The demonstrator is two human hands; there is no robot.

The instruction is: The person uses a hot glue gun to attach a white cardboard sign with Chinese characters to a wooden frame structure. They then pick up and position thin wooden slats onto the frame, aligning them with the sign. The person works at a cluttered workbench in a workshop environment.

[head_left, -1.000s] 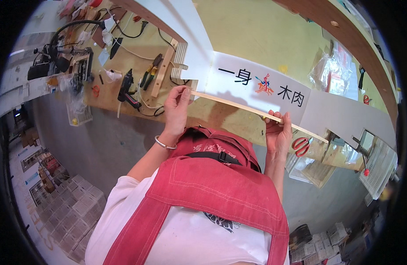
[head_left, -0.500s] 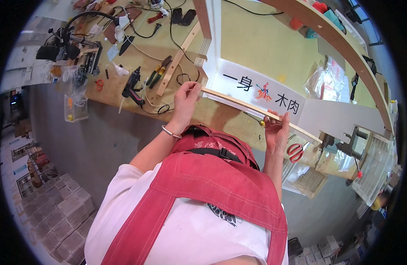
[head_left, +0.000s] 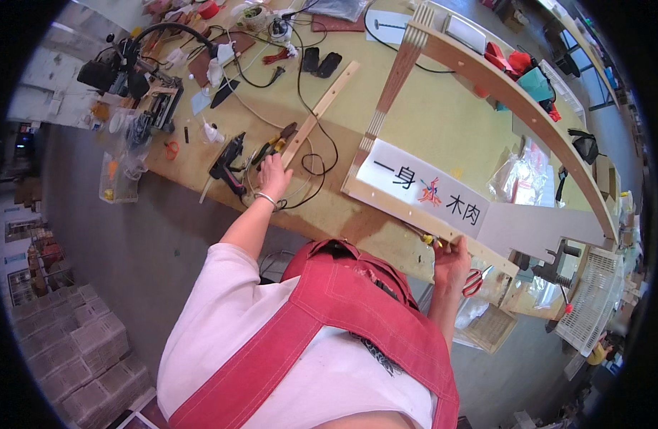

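Observation:
My left hand (head_left: 274,179) is closed around the near end of a light wooden strip with holes (head_left: 320,114); the hand hides that end. Beside it are yellow-and-black pliers (head_left: 270,146), and a black glue gun (head_left: 230,163) lies further left. My right hand (head_left: 452,260) grips the near edge of a wooden frame (head_left: 379,191), thumb and fingers at the pale strip along that edge. The frame has a curved, drilled rail (head_left: 518,82) and a white panel (head_left: 386,159) with black characters and a red-and-blue figure.
Red-handled scissors (head_left: 473,282) and a dark clamp (head_left: 556,263) are right of my right hand. A black lamp-like device (head_left: 104,77) stands far left. Cables (head_left: 300,93) run across the table near black sunglasses-like pieces (head_left: 322,63). A white basket (head_left: 593,300) is at the right.
My left hand has let go of the frame's pale strip and moved left to the drilled wooden strip. The pale strip now lies against the frame's near edge; my right hand stays on it.

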